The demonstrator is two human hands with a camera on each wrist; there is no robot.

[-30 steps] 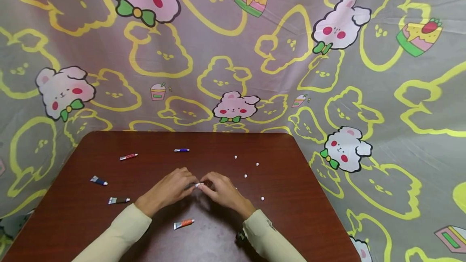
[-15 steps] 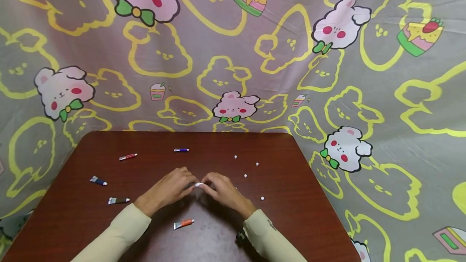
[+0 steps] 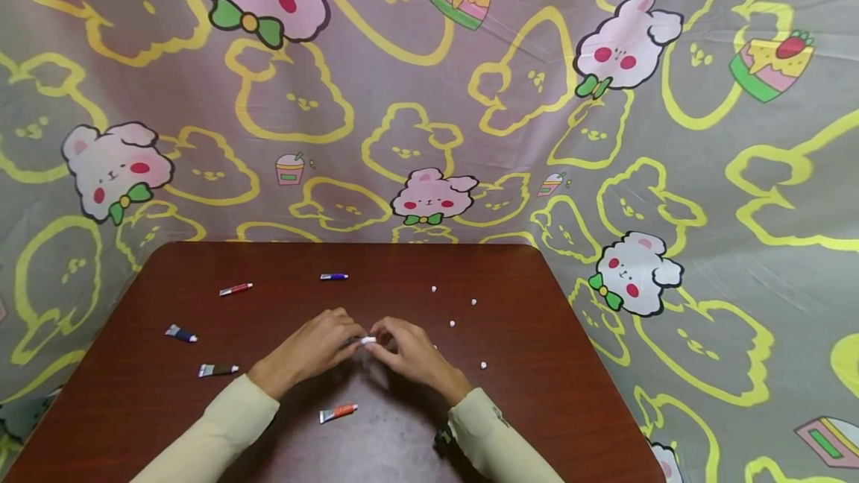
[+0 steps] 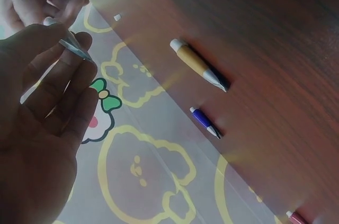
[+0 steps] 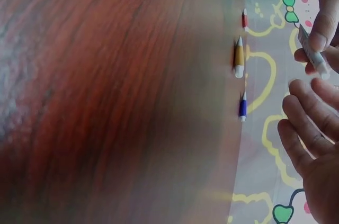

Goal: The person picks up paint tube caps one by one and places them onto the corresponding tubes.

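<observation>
Here, tube [image 5: 311,52] held above brown table [image 3: 537,319], cartoon-print cloth [image 3: 429,80] behind.

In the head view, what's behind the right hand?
A white sliver peeks past the right hand, with tabletop around. The rest is covered, so I can't identify it.

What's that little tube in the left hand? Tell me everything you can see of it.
It is a small, pale grey tube, metallic-looking, with a flat, wedge-like end and a white opposite end that resembles a cap. The left hand pinches it between thumb and fingers, tilted, seemingly above the table, with its white end toward the right hand. Whether that hand touches it is unclear.
</observation>
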